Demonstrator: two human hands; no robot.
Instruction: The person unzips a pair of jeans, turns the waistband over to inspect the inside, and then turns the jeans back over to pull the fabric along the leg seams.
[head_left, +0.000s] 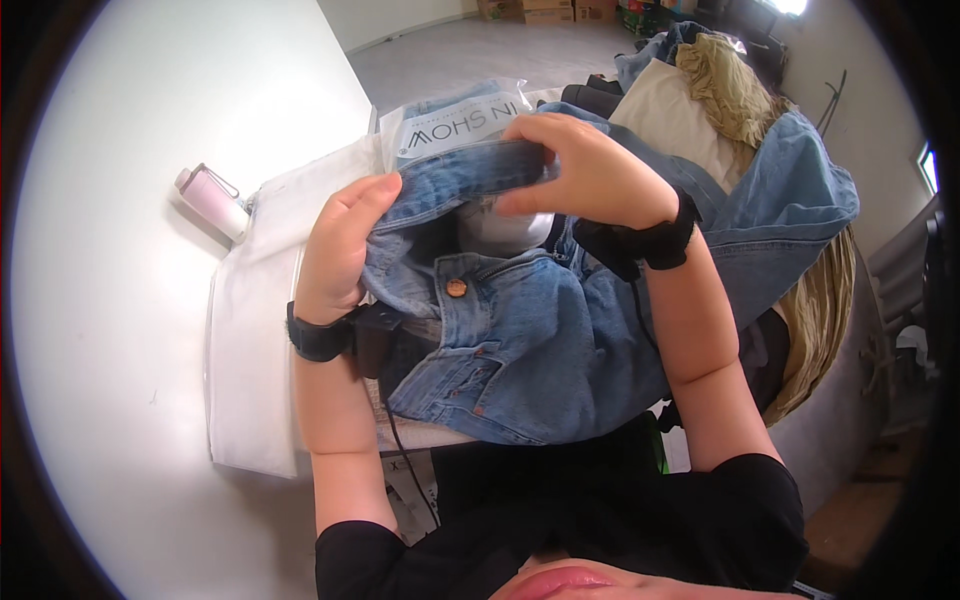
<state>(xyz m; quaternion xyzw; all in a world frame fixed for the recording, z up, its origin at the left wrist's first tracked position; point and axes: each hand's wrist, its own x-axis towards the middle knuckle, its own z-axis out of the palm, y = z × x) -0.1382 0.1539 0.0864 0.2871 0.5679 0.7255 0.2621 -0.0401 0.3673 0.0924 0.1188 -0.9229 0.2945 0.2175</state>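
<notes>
A pair of blue jeans (560,350) lies in front of me, its waist opened out and a copper-coloured button (456,288) showing at the front. On the left side of the waistband, my left hand (340,245) is closed, thumb on top. My right hand (600,175) grips the far right part of the same waistband, thumb inside and fingers over the outer edge. Between the hands the band (465,175) is stretched in an arc. Both wrists wear black straps. Something pale shows through the waist opening; I cannot make out what it is.
Behind the jeans lies a clear printed bag (460,125) with denim in it. White packaging sheets (250,370) cover the left side. A pink bottle (212,203) stands by the wall. Clothes are heaped at right, with a khaki garment (725,85) on top. Cardboard boxes (550,10) sit far back.
</notes>
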